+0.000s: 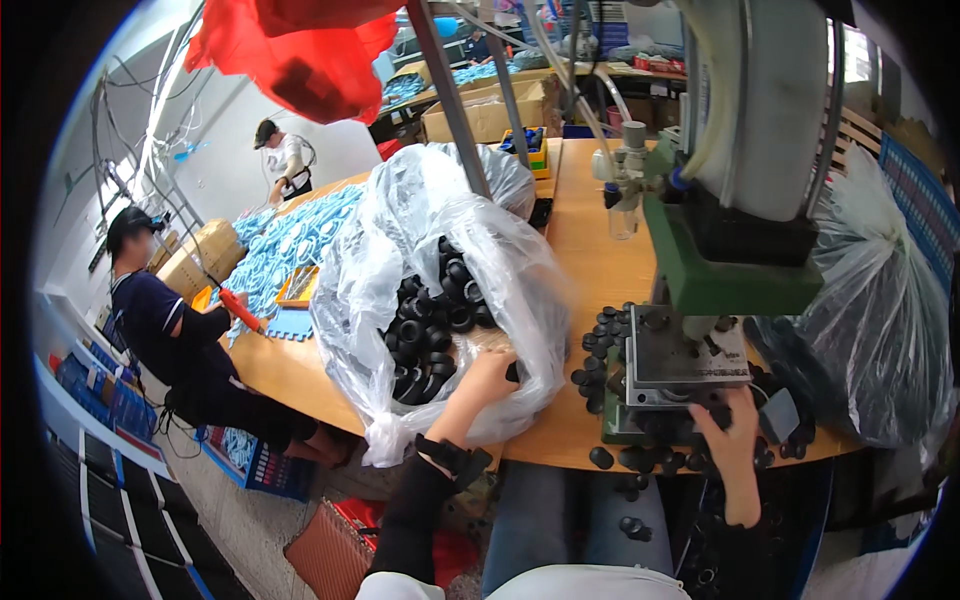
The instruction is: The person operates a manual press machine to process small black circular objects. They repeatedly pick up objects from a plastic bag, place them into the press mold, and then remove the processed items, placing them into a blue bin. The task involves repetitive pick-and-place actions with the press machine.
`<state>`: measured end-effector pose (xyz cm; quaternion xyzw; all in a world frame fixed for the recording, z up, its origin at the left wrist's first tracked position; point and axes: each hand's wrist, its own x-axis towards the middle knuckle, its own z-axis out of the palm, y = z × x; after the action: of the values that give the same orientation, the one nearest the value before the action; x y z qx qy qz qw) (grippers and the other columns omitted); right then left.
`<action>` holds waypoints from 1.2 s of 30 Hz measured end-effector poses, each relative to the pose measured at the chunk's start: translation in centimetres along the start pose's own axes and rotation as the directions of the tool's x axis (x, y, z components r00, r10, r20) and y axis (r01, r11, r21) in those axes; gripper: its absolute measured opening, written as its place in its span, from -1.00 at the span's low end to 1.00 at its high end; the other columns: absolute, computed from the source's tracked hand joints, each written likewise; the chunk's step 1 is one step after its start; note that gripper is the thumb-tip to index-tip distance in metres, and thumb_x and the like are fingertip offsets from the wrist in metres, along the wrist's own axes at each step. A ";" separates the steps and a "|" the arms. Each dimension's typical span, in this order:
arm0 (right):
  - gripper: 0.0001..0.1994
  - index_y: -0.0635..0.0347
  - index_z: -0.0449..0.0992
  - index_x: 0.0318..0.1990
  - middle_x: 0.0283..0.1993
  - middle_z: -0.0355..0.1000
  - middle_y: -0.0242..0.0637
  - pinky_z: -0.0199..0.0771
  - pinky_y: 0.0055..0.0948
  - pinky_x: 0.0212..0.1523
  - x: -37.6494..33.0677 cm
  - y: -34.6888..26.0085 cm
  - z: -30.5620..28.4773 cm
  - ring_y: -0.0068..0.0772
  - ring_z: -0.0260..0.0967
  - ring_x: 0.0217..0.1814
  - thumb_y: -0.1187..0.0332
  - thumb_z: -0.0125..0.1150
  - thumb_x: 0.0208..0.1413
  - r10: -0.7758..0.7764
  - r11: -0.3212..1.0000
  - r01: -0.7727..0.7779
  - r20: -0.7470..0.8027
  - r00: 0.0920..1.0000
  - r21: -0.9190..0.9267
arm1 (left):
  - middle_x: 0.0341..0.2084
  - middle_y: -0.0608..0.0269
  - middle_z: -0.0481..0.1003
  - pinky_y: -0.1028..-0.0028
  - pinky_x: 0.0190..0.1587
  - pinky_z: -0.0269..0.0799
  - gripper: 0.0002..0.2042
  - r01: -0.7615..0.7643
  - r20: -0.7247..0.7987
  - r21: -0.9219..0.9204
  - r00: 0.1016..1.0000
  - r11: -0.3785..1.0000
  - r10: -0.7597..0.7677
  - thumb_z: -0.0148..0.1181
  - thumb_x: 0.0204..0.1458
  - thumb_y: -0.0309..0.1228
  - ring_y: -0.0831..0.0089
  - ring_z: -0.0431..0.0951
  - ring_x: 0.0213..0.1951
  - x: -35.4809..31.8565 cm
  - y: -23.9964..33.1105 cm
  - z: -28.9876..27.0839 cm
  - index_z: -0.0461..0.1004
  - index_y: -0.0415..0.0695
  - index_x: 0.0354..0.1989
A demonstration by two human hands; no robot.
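A clear plastic bag (370,235) stands on the table, its mouth turned toward me. Inside lie many small black round parts (425,335). My left hand (485,380) is at the bag's mouth, fingers closed on a black round part (513,372). To the right is a green press (735,285) with a metal die block (690,345) under its ram. My right hand (735,430) reaches to the front of the die, thumb and fingers apart near its lower edge. What lies between those fingertips is hard to make out.
Loose black parts (600,365) surround the press base; some lie on my lap. A tied bag (875,330) stands right of the press. A metal post (450,100) rises behind the open bag. Blue corded pieces (300,240) cover the table's left, where a co-worker (165,310) stands.
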<state>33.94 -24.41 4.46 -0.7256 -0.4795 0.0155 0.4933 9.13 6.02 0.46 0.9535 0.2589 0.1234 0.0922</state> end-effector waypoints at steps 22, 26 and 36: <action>-0.49 0.30 0.37 0.05 0.03 0.34 -0.14 0.18 -0.35 0.14 -10.1 3.5 -2.8 -0.22 0.26 0.11 0.38 0.35 -0.10 0.370 0.924 -0.363 -0.505 0.780 0.118 | -0.40 0.14 0.54 0.42 -0.31 0.45 -0.62 -0.171 -0.363 -0.703 0.921 0.691 -0.142 0.44 -0.22 -0.30 0.32 0.56 -0.37 3.8 21.9 1.6 0.52 -0.20 -0.24; -0.34 0.30 0.31 0.11 0.08 0.31 -0.02 0.17 -0.20 0.18 -18.0 7.8 -6.2 0.01 0.22 0.15 0.29 0.42 -0.19 0.572 0.714 -0.660 -0.348 0.743 -0.236 | -0.45 0.14 0.53 0.33 -0.33 0.42 -0.65 -0.266 -0.491 -0.626 0.865 0.733 -0.106 0.44 -0.25 -0.30 0.17 0.51 -0.43 4.6 22.9 1.1 0.53 -0.18 -0.29; -0.43 0.25 0.14 0.27 0.35 0.07 -0.18 -0.17 -0.13 0.36 -7.6 14.8 -5.7 -0.09 -0.09 0.43 0.27 0.09 0.13 0.185 0.668 -0.231 -0.142 0.972 -0.707 | -0.15 0.08 0.44 0.27 -0.12 0.33 -0.37 -0.328 -0.477 -0.577 0.879 0.748 0.017 0.47 -0.31 -0.27 0.06 0.41 -0.17 2.5 20.1 1.5 0.38 -0.18 0.00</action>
<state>42.71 -34.65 -6.82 -0.9103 -0.3467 -0.1384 0.1789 21.08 -9.93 4.28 0.8296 0.1230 0.4261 0.3393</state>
